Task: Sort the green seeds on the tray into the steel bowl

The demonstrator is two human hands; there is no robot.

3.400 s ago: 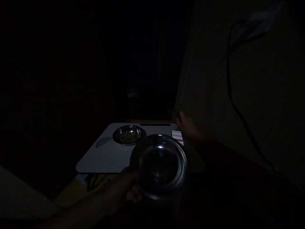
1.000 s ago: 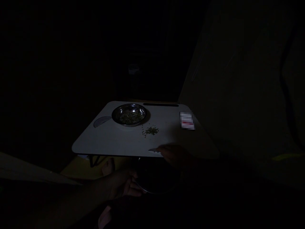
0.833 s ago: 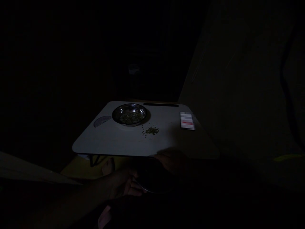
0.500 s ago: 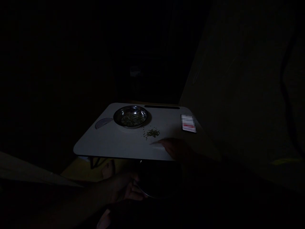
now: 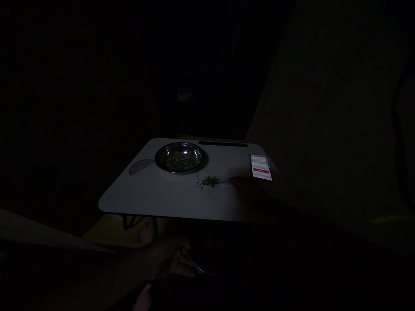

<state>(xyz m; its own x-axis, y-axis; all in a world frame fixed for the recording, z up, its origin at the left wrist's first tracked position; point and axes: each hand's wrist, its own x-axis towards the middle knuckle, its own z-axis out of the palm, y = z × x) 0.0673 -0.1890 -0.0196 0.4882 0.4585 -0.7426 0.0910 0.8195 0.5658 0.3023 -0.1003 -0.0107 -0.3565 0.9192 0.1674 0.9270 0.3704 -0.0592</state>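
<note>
My left hand (image 5: 180, 259) is closed on the rim of a dark round bowl (image 5: 220, 274), held below the table's front edge; its inside is too dark to make out. My right hand (image 5: 241, 185) is low over the tabletop, closed on a thin pale flat piece (image 5: 224, 183) whose kind I cannot make out. The tip of that piece is against the right side of a small heap of greenish seeds or grains (image 5: 210, 181). Behind the heap, to the left, stands a shiny steel bowl (image 5: 158, 164) with more greenish grains inside.
The white folding table (image 5: 142, 201) has a dark slot (image 5: 223, 144) along its far edge. A half-round clear protractor (image 5: 141, 166) lies left of the steel bowl. A lit phone (image 5: 261, 168) lies near the right edge. A wall (image 5: 324, 129) rises at right; the room is very dark.
My right hand has moved away from me, bringing the pale piece from the heap's near side to its right side. My left hand keeps hold of the dark bowl.
</note>
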